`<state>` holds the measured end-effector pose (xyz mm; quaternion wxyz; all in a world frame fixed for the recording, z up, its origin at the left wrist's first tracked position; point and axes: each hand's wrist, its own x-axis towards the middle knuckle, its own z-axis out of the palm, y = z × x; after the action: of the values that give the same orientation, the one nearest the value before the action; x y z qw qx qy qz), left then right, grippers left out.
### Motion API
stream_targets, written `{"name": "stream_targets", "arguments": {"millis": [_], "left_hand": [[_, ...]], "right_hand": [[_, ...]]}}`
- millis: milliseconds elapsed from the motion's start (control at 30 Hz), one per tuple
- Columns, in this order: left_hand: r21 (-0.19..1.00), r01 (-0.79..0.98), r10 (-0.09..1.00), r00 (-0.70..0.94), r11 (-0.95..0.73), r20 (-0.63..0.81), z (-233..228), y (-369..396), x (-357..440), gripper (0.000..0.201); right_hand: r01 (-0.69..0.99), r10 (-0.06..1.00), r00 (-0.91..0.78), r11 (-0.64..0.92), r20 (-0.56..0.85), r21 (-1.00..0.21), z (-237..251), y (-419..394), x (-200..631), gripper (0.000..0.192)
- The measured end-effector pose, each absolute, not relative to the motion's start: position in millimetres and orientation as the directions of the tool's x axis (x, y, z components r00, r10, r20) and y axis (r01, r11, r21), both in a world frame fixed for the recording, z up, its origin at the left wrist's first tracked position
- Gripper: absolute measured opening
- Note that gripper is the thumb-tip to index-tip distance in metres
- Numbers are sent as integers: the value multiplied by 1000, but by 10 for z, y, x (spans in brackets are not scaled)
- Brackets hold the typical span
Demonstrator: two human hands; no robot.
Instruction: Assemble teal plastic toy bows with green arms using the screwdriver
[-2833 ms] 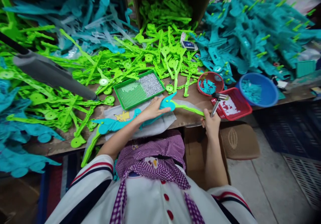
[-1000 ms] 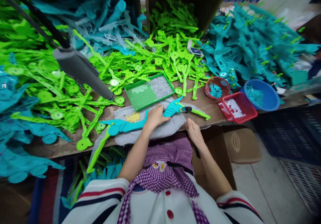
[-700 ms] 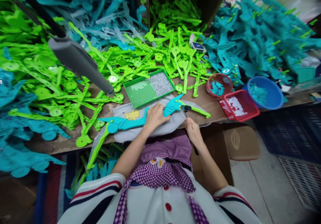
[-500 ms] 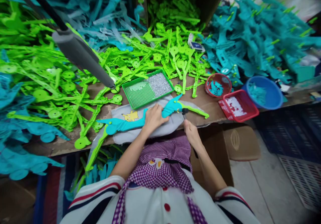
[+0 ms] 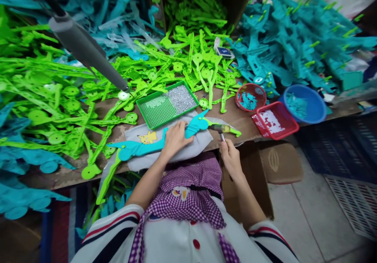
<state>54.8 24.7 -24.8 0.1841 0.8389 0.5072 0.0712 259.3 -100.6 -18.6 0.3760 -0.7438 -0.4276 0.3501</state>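
A long turquoise plastic part [image 5: 143, 148] lies across a grey cloth [image 5: 202, 142] at the table's front edge. Pivoted at its left end is a lime-green plastic arm [image 5: 110, 178] that hangs past the edge. Another green arm [image 5: 235, 131] extends from the right end. My left hand [image 5: 176, 138] grips the middle of the turquoise part from above, thumb pointing right. In my right hand [image 5: 231, 157] is a small hammer [image 5: 223, 129], its head just right of the part's right end. Behind the cloth sits a green perforated tray [image 5: 157, 109], its right half covered with small silvery pieces.
Green plastic arms [image 5: 70, 105] are heaped at left and behind, turquoise parts [image 5: 288, 43] at back right. A grey powered screwdriver [image 5: 88, 50] hangs over the left side. A round red basket [image 5: 251, 107], a square red basket [image 5: 293, 129] and a blue bowl [image 5: 318, 103] stand on the right.
The hammer has swung away from the part's right end, slightly to the right, its head turning. My left hand stays on the turquoise part. The whole view has shifted a little.
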Motion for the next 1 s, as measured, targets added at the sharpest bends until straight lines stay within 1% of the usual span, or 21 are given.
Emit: {"name": "stream_targets", "arguments": {"millis": [67, 100, 167, 233, 267, 333, 400, 433, 533, 567, 600, 633, 700, 767, 833, 900, 933, 967, 1000], "left_hand": [[380, 817, 871, 488, -434, -57, -248, 250, 544, 57], [372, 818, 868, 493, -439, -58, -249, 252, 543, 58], [365, 819, 864, 498, -442, -71, -248, 256, 545, 56], [375, 820, 867, 491, -432, -77, -241, 257, 553, 55], [382, 821, 871, 485, -423, -76, -235, 256, 557, 54], [393, 823, 878, 472, -409, -74, -225, 251, 565, 53], [397, 824, 881, 468, -405, -72, -224, 246, 568, 52], [399, 823, 882, 467, -404, -70, -228, 244, 568, 52], [403, 820, 882, 468, -408, -59, -254, 246, 566, 52], [404, 818, 881, 469, -410, -56, -263, 248, 564, 52], [406, 816, 880, 471, -411, -56, -269, 250, 564, 52], [406, 815, 880, 473, -413, -55, -271, 251, 564, 51], [402, 819, 881, 470, -410, -58, -267, 254, 565, 51], [397, 820, 881, 470, -411, -59, -258, 255, 565, 51], [398, 816, 878, 476, -418, -55, -254, 257, 562, 51], [402, 809, 872, 486, -428, -50, -260, 259, 558, 51], [401, 808, 871, 489, -432, -48, -264, 261, 556, 51], [400, 808, 870, 490, -433, -49, -269, 262, 556, 52], [396, 811, 872, 487, -431, -49, -272, 264, 557, 53]], "right_hand": [[515, 919, 366, -331, -146, -790, -182, -992, 2579, 41], [553, 923, 366, -320, -120, -769, -184, -974, 2574, 42], [607, 906, 421, -320, -46, -727, -204, -925, 2566, 44], [660, 881, 474, -351, 6, -665, -248, -872, 2559, 43], [687, 883, 470, -365, 2, -629, -272, -849, 2556, 42], [729, 909, 411, -371, -65, -575, -304, -827, 2560, 42], [733, 918, 382, -374, -111, -568, -294, -836, 2585, 43], [725, 912, 398, -380, -100, -575, -273, -847, 2605, 44], [705, 856, 516, -416, 14, -575, -203, -846, 2659, 46], [710, 840, 542, -433, 37, -555, -194, -823, 2668, 47], [720, 835, 550, -455, 30, -524, -197, -790, 2670, 48], [736, 843, 537, -471, -3, -486, -209, -752, 2671, 49], [775, 870, 479, -481, -117, -410, -245, -693, 2683, 47], [791, 882, 436, -471, -180, -390, -264, -703, 2739, 46], [765, 870, 477, -482, -128, -426, -256, -796, 2844, 49], [706, 802, 597, -534, -14, -465, -243, -927, 2966, 55], [677, 758, 652, -570, 21, -466, -244, -988, 3019, 57], [653, 725, 689, -608, 21, -451, -251, -1035, 3061, 57], [643, 715, 699, -635, -10, -428, -265, -1067, 3091, 57]]}}
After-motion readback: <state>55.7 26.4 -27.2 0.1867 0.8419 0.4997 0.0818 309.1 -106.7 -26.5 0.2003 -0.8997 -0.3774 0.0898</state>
